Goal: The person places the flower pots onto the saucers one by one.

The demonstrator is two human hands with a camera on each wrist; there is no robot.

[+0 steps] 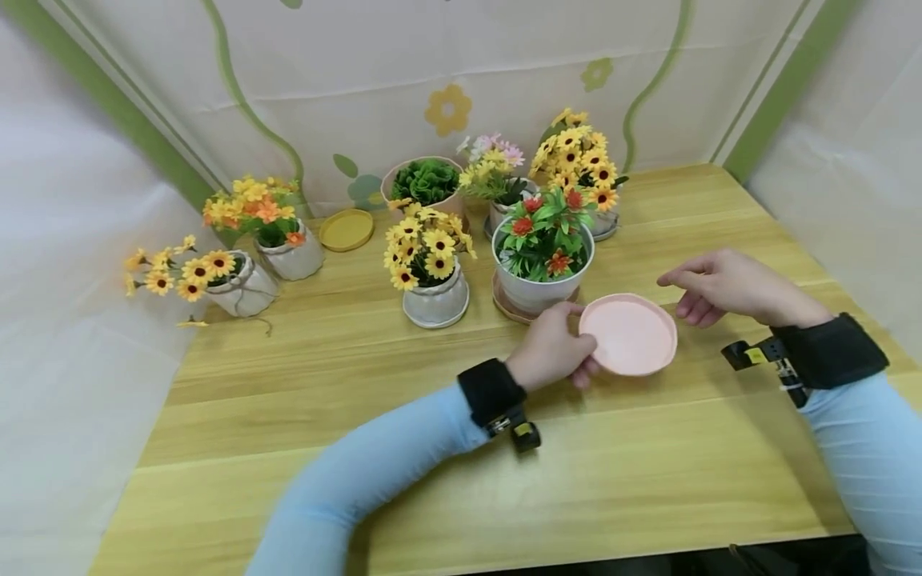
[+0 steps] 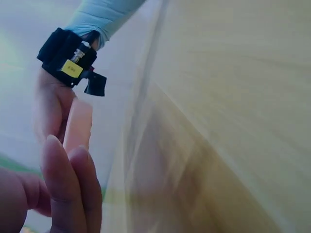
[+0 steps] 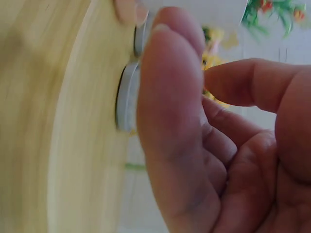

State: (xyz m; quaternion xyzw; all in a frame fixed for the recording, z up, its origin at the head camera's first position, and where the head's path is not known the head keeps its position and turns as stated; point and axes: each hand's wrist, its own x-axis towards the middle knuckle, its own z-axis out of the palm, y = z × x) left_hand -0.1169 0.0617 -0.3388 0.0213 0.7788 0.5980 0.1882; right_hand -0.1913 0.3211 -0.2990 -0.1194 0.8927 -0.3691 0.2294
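Observation:
My left hand (image 1: 553,349) grips a round pink plant saucer (image 1: 628,334) by its left edge, thumb over the rim. Edge-on, the saucer (image 2: 78,125) shows beyond the left fingers (image 2: 63,179) in the left wrist view. To the right of the saucer, apart from it, is my right hand (image 1: 727,290), with loosely bent fingers and nothing in them. A white pot (image 1: 542,290) of red flowers stands on a brownish saucer (image 1: 507,302) just behind my left hand.
A pot of yellow flowers (image 1: 435,306) stands left of the white pot, with more potted plants behind. Two pots (image 1: 291,254) (image 1: 245,290) are at the table's left, the nearer one tilted. A yellow saucer (image 1: 347,230) lies by the back curtain (image 1: 519,48).

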